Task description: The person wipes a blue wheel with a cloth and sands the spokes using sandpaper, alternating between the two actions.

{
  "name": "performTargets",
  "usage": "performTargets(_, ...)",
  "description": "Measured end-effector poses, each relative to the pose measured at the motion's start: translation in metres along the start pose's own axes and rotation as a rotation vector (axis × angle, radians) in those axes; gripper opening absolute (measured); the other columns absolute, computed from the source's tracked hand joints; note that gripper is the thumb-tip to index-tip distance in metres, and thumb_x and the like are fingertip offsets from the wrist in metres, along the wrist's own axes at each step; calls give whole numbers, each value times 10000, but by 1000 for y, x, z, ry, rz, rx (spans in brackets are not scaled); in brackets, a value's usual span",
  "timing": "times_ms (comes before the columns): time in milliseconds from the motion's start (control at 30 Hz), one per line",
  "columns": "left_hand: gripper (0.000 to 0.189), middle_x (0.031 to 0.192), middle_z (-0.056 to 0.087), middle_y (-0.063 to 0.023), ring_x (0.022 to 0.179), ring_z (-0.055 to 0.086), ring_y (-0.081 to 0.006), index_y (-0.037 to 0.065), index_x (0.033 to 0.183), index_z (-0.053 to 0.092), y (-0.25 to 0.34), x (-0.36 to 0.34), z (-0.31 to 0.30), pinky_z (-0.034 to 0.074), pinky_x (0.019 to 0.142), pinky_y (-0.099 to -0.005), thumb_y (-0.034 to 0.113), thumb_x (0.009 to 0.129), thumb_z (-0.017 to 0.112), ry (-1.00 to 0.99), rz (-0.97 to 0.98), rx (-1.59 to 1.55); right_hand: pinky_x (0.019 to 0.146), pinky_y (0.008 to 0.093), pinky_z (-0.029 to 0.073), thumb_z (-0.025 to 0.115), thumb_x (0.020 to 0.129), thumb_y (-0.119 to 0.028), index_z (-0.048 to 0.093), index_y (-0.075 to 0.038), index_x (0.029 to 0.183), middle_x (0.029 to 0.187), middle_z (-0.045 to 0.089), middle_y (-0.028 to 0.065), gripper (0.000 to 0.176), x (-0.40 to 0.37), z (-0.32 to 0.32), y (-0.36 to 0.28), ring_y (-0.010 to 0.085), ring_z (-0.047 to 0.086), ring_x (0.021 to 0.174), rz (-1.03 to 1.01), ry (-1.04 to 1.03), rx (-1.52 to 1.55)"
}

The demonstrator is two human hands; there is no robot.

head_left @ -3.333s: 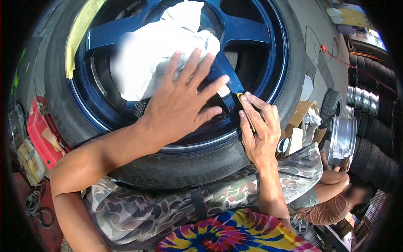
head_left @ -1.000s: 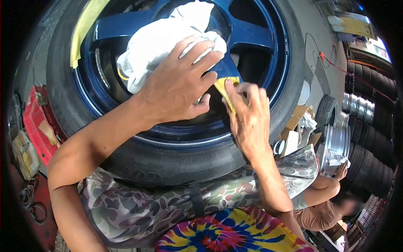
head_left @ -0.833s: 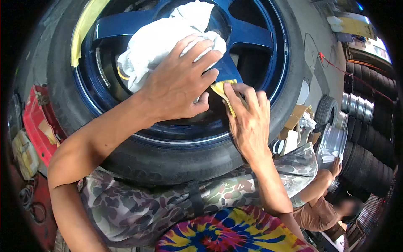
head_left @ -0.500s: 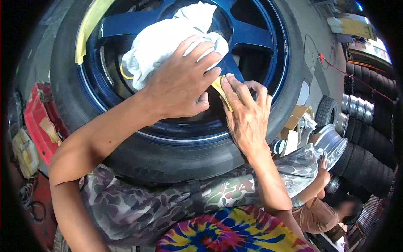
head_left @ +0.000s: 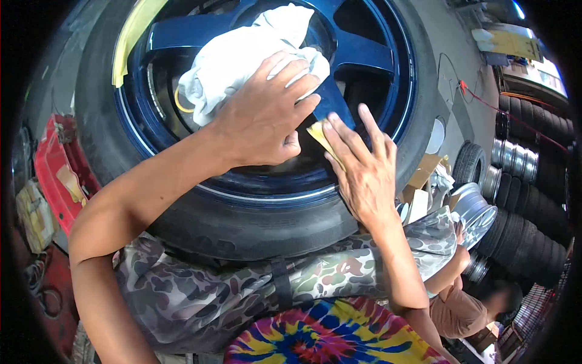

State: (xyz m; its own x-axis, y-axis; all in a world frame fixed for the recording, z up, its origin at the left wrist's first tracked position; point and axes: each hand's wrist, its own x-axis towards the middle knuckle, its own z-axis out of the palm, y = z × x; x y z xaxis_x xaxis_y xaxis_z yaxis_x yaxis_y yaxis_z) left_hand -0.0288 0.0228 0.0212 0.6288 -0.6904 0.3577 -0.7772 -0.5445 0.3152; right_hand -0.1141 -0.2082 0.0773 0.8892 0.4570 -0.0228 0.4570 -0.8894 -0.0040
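A blue spoked wheel rim [head_left: 364, 51] lies flat inside a black tire [head_left: 254, 227] in front of me. A bunched white cloth [head_left: 227, 64] covers the rim's hub. My left hand [head_left: 267, 109] rests on the cloth, palm down, fingers spread and thumb apart. Beside it, over a lower spoke, my right hand [head_left: 367, 167] pinches a folded yellow sheet of what looks like sandpaper [head_left: 325, 138] between thumb and fingers, with one finger raised. Yellow masking paper or tape [head_left: 130, 39] hangs over the rim's upper left edge.
A red container [head_left: 60, 164] is on the left. To the right are a silver rim [head_left: 476, 209], stacked tires [head_left: 527, 239], a cardboard box [head_left: 424, 173] and a red cable [head_left: 485, 100]. A person in a brown shirt [head_left: 458, 312] sits at lower right, one hand near the silver rim.
My right hand has moved slightly right and down with the yellow sheet, and one finger has lifted. My left hand has stayed on the cloth.
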Motion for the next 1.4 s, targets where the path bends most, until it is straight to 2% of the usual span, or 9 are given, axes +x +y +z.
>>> performTargets(200,673,1452,599,-150,1471,475,-347,72,1349,667,-9,-3,5,320,1288,-573,229,713,820,7,-6,-10,1199,546,369,757,971,-226,644,-158,1492,1600,565,22,537,-7,-3,11,340,344,1599,-43,-100,61)
performTargets(267,669,1437,613,-148,1461,492,-344,70,1347,671,-7,0,3,333,1284,-566,221,712,819,13,9,2,1203,512,357,734,979,-183,635,-167,1522,1604,573,24,553,-13,-7,12,340,370,1588,-51,-93,21)
performTargets(467,677,1421,632,-147,1439,518,-343,66,1345,681,-12,-2,4,339,1286,-555,215,700,820,11,6,11,1200,539,368,731,992,-234,661,-146,1475,1568,598,38,496,2,3,9,336,372,1586,-48,-34,45)
performTargets(533,676,1424,632,-147,1438,519,-341,60,1340,684,-8,-2,0,338,1288,-554,216,696,821,-1,-3,18,1192,520,370,721,992,-181,636,-152,1515,1596,577,32,530,-13,-5,10,345,377,1583,-20,-86,16)
performTargets(567,676,1427,633,-146,1437,520,-338,55,1335,686,-7,1,-1,336,1289,-553,217,692,822,-17,9,21,1200,537,366,727,992,-239,649,-133,1489,1569,598,49,513,-11,-6,11,341,373,1584,-50,-68,-5)
performTargets(1000,737,1466,624,-150,1445,515,-331,43,1378,676,-12,-4,11,312,1305,-549,212,678,833,10,41,38,1193,497,371,675,1031,-188,639,-133,1506,1577,583,47,480,13,7,7,358,370,1582,-46,1,1)
performTargets(1067,746,1468,623,-152,1447,512,-333,40,1384,674,-14,-6,12,309,1305,-549,217,678,836,31,35,33,1182,542,383,699,1014,-212,656,-110,1465,1562,581,61,465,3,7,10,370,375,1574,-53,-5,71)
performTargets(1200,759,1471,619,-157,1446,512,-338,36,1386,670,-12,-4,14,308,1304,-550,219,669,842,46,54,43,1186,522,383,713,998,-192,654,-102,1456,1549,585,70,471,-1,1,11,377,381,1563,-81,-5,-6)
performTargets(1400,755,1457,627,-167,1434,521,-349,28,1388,665,-15,-8,16,309,1300,-558,205,670,820,60,36,12,1196,536,385,795,897,-162,700,-106,1400,1481,639,60,515,-7,3,15,360,431,1540,-78,8,25)
